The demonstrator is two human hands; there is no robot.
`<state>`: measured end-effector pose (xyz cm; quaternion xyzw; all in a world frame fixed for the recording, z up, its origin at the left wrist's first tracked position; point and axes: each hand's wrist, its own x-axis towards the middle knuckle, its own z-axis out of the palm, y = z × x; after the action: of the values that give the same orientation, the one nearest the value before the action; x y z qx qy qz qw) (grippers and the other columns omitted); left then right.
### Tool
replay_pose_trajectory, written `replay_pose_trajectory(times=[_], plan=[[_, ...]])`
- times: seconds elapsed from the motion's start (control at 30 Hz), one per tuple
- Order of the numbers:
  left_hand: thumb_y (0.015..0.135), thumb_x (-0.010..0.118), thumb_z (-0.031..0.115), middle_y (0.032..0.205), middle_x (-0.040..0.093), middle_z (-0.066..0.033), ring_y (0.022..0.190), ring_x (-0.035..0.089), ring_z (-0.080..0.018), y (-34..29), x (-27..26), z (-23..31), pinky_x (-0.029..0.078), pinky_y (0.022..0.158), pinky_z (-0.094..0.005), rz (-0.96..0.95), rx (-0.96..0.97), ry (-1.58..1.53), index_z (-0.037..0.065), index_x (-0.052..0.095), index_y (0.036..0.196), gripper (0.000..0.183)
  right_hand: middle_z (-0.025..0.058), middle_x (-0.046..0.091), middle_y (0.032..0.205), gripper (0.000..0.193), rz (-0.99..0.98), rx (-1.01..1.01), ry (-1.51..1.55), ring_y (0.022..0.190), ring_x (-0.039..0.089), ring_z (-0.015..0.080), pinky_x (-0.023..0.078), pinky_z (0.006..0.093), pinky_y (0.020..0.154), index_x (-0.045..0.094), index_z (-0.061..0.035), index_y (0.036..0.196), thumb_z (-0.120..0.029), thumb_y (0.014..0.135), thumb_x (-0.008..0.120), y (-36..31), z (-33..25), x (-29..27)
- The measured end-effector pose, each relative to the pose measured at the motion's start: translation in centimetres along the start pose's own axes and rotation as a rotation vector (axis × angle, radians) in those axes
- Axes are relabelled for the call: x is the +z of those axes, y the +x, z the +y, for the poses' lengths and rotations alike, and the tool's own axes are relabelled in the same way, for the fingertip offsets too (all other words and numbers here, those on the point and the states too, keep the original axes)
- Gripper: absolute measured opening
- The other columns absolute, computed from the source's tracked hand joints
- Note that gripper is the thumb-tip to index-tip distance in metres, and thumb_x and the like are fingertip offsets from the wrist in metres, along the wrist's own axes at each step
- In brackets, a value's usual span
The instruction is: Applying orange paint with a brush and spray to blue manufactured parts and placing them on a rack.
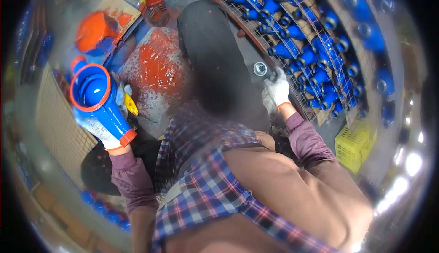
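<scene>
My left hand [93, 127], in a white glove smeared with blue, grips a glossy blue branched pipe fitting [106, 114]. Its wide mouth has an orange-red rim, and the narrower end near my wrist carries an orange-red band. Beside the blue-stained fingers shows a yellow piece [131, 104], perhaps a handle; whether I hold it too is unclear. My right hand [277, 90], also white-gloved, is out beside the rack, its fingers partly stretched and apart. Just off those fingertips is a small round shiny metal piece [260, 68], with no clear grip on it.
A wire-mesh rack [292, 47] full of blue fittings curves along the right. At the left front are an orange-coated container [93, 31], a red-splashed surface [160, 61] and a small red pot [155, 8]. A yellow-green crate [354, 145] stands at the right; a board [57, 115] lies left.
</scene>
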<state>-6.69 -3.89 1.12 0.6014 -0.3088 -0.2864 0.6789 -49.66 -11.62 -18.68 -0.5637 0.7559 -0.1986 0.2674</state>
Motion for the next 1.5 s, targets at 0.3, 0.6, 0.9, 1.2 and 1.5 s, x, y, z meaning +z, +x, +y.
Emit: replay_pose_trajectory(times=[0.3, 0.6, 0.9, 1.2, 1.5], plan=[[0.087, 0.058, 0.056, 0.12, 0.061, -0.0157, 0.105, 0.062, -0.0294, -0.1, -5.1, -3.6, 0.054, 0.088, -0.043, 0.048, -0.216, -0.577, 0.001, 0.049, 0.133, 0.072, 0.0162, 0.049, 0.133, 0.085, -0.008, 0.009, 0.162, 0.111, 0.057, 0.0283, 0.047, 0.0361, 0.096, 0.031, -0.0051, 0.146, -0.015, 0.075, 0.077, 2.7, 3.7, 7.8], [0.077, 0.075, 0.051, 0.128, 0.057, -0.0138, 0.113, 0.06, -0.0245, -1.4, -5.9, -2.0, 0.05, 0.098, -0.0391, -0.363, -0.163, -0.686, 0.002, 0.043, 0.138, 0.084, 0.0104, 0.05, 0.13, 0.076, -0.08, -0.324, 0.414, 0.116, 0.053, 0.0226, 0.045, 0.0344, 0.098, 0.038, -0.003, 0.142, -0.003, 0.076, 0.075, 6.6, -6.0, 5.2], [0.054, 0.089, 0.04, 0.13, 0.056, -0.0142, 0.117, 0.057, -0.0284, -0.4, -7.0, 0.6, 0.044, 0.102, -0.0422, -0.494, 0.043, 0.011, -0.002, 0.039, 0.139, 0.108, 0.014, 0.048, 0.136, 0.096, 0.39, -0.886, 0.644, 0.122, 0.049, 0.0229, 0.039, 0.0402, 0.104, 0.034, -0.0016, 0.147, -0.055, 0.076, 0.071, 1.6, -29.0, -12.2], [0.053, 0.085, 0.034, 0.125, 0.057, -0.0167, 0.112, 0.058, -0.0292, 0.2, -7.3, 2.0, 0.047, 0.096, -0.0412, -0.583, 0.455, 0.245, -0.001, 0.045, 0.132, 0.095, 0.011, 0.062, 0.091, 0.071, -0.676, -1.492, 0.542, 0.076, 0.061, 0.0232, 0.05, 0.0326, 0.069, 0.059, -0.0053, 0.129, -0.02, 0.063, 0.08, -4.4, -36.1, -9.2], [0.055, 0.086, 0.024, 0.111, 0.067, -0.0142, 0.097, 0.067, -0.0273, 0.6, -6.7, 3.4, 0.053, 0.085, -0.0378, -0.559, 0.445, 0.446, 0.002, 0.057, 0.122, 0.076, 0.0127, 0.062, 0.088, 0.07, -0.796, -1.505, 0.26, 0.075, 0.062, 0.0236, 0.05, 0.0323, 0.07, 0.06, -0.0029, 0.128, -0.021, 0.063, 0.079, -4.9, -38.0, -8.5]])
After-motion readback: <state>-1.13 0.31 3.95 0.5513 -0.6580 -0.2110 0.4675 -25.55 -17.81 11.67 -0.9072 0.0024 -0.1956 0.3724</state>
